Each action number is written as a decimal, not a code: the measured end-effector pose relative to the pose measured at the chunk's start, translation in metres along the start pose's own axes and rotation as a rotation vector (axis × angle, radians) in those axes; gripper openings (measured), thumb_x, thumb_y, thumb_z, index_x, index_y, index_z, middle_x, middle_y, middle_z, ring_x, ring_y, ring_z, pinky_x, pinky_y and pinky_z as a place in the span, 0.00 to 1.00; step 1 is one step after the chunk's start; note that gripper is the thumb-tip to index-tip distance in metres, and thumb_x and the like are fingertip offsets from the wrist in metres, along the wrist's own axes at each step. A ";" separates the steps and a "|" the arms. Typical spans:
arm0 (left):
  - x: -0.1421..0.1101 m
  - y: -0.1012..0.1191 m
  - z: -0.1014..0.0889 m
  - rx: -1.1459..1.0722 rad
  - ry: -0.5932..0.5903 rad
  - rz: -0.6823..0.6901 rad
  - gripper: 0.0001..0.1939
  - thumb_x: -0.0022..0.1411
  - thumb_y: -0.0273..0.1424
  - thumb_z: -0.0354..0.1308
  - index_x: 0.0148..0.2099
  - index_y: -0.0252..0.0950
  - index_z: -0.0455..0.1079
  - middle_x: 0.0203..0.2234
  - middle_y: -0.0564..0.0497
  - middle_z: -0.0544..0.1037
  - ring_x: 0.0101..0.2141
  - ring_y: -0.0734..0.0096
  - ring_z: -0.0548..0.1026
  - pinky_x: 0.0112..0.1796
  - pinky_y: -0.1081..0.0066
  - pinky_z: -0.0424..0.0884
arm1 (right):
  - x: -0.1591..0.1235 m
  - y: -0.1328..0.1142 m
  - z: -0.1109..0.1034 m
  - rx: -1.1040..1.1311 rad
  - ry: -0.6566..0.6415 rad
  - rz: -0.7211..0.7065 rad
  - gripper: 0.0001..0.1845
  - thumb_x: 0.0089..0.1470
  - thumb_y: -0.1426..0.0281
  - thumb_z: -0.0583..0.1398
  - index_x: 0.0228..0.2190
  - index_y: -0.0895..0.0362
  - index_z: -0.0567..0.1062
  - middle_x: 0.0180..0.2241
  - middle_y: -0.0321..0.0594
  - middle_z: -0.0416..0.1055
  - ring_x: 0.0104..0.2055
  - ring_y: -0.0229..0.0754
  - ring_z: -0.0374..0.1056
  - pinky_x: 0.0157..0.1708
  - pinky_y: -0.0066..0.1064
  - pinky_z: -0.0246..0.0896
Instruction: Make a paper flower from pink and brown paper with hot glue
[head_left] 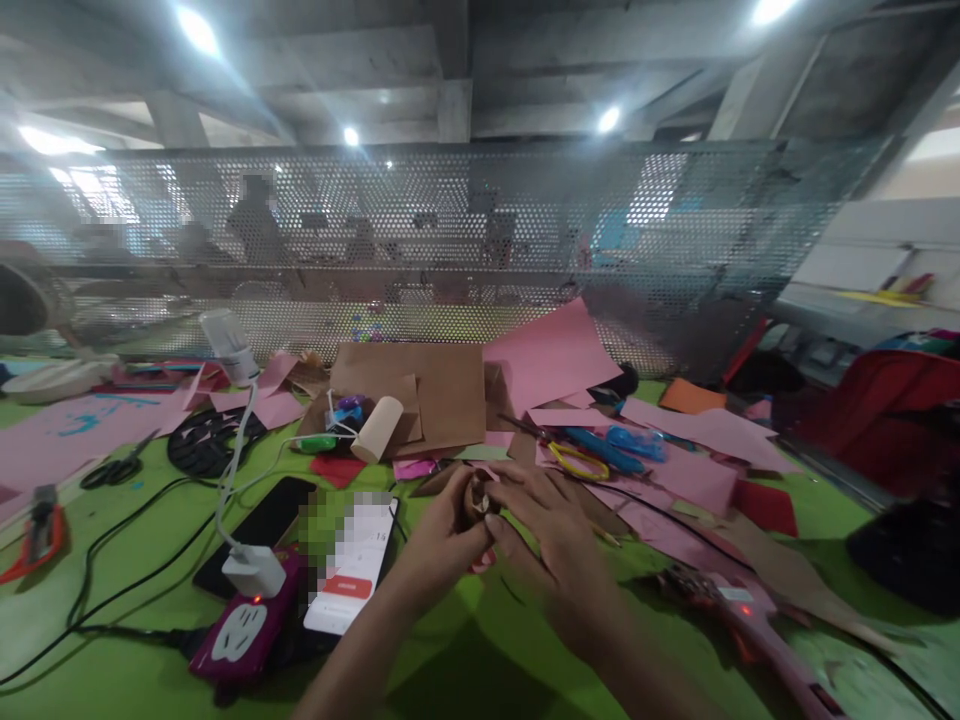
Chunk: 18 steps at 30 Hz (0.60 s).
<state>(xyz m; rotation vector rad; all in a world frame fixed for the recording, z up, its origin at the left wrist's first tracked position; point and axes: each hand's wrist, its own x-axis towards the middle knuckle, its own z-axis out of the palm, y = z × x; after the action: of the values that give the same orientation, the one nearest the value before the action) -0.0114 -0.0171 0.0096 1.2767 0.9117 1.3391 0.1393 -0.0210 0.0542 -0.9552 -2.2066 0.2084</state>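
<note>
Both my hands meet at the middle of a green table (465, 660). My left hand (439, 545) and my right hand (551, 540) pinch a small brown rolled paper piece (477, 497) between their fingers. A bit of pink paper (480, 560) shows under the hands. Just left of my left hand lies a phone (351, 575) with a lit screen. Behind the hands lie yellow-handled scissors (577, 460) and blue-handled scissors (611, 448) on pink sheets.
A brown paper sheet (442, 385) and a cardboard tube (377, 428) lie behind. A purple power strip (244, 630) with a white charger (255, 570) and cables sits front left, black scissors (112, 470) farther left. A pink glue gun (742, 615) lies right. A perforated metal screen (480, 230) bounds the table.
</note>
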 end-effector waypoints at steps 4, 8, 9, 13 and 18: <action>-0.002 0.006 0.000 0.011 -0.014 -0.012 0.21 0.52 0.26 0.60 0.50 0.41 0.70 0.25 0.54 0.71 0.34 0.64 0.73 0.36 0.69 0.70 | -0.001 -0.004 -0.001 0.018 -0.074 0.001 0.14 0.64 0.67 0.52 0.47 0.50 0.74 0.55 0.43 0.68 0.56 0.51 0.62 0.52 0.47 0.58; -0.002 0.007 0.001 -0.001 -0.039 -0.051 0.20 0.52 0.29 0.62 0.49 0.41 0.70 0.24 0.55 0.70 0.30 0.67 0.72 0.33 0.70 0.68 | 0.001 0.003 -0.001 0.040 -0.089 0.018 0.13 0.64 0.66 0.54 0.45 0.51 0.76 0.55 0.45 0.68 0.57 0.52 0.62 0.54 0.49 0.57; -0.002 0.007 0.001 -0.022 -0.046 -0.070 0.19 0.52 0.30 0.62 0.48 0.41 0.69 0.24 0.55 0.69 0.28 0.68 0.71 0.32 0.71 0.67 | 0.002 0.005 -0.001 0.073 -0.082 0.026 0.12 0.63 0.66 0.54 0.44 0.51 0.76 0.55 0.45 0.68 0.57 0.52 0.63 0.54 0.49 0.58; 0.000 0.007 0.006 -0.110 -0.122 -0.123 0.15 0.53 0.31 0.63 0.43 0.38 0.65 0.26 0.57 0.65 0.24 0.77 0.63 0.26 0.76 0.61 | 0.006 0.015 -0.002 0.273 0.007 0.109 0.09 0.60 0.65 0.59 0.39 0.50 0.80 0.51 0.45 0.72 0.54 0.51 0.67 0.52 0.45 0.64; 0.001 0.008 0.005 0.020 -0.151 -0.026 0.12 0.52 0.23 0.58 0.41 0.36 0.63 0.27 0.58 0.61 0.26 0.77 0.59 0.27 0.77 0.58 | 0.008 0.022 0.002 0.336 0.040 0.163 0.06 0.53 0.66 0.63 0.34 0.51 0.81 0.46 0.44 0.74 0.50 0.51 0.70 0.50 0.45 0.66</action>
<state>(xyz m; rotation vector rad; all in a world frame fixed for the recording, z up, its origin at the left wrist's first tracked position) -0.0075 -0.0179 0.0181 1.3574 0.8350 1.1992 0.1467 0.0003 0.0482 -0.9381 -1.9758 0.6096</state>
